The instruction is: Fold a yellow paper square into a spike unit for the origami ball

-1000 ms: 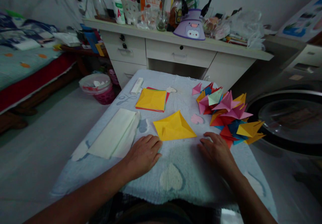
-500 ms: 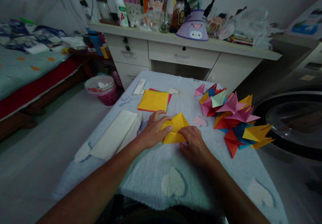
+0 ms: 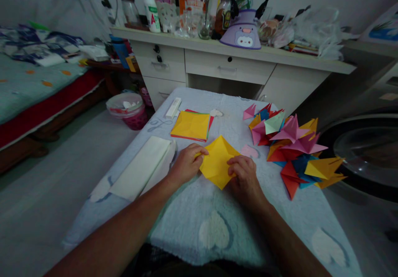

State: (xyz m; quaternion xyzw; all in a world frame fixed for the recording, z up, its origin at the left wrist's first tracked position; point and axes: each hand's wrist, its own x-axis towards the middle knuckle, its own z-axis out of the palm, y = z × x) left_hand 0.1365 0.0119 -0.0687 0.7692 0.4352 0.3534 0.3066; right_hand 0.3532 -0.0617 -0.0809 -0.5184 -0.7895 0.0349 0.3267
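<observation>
A yellow sheet of origami paper [image 3: 219, 161], creased and with one corner toward me, is held between both hands above the cloth-covered table. My left hand [image 3: 190, 161] pinches its left corner between thumb and fingers. Its right side is gripped by my right hand [image 3: 245, 177], whose fingers curl at the edge; the thumb is mostly hidden. Just beyond lies a stack of coloured paper squares [image 3: 191, 125], yellow on top. To the right sits a pile of folded paper pieces [image 3: 289, 144] in pink, red, blue, yellow and pale green.
A folded white cloth or paper [image 3: 141, 165] lies left of my hands, and a small white box [image 3: 173, 108] near the table's far left edge. A pink bin [image 3: 130, 113] stands on the floor. Behind is a cabinet [image 3: 228, 67] with jars and a purple visor [image 3: 244, 30].
The yellow paper was flat with edges folded in; now it is lifted, opened into a wider diamond. Both hands have shifted to its left and right corners.
</observation>
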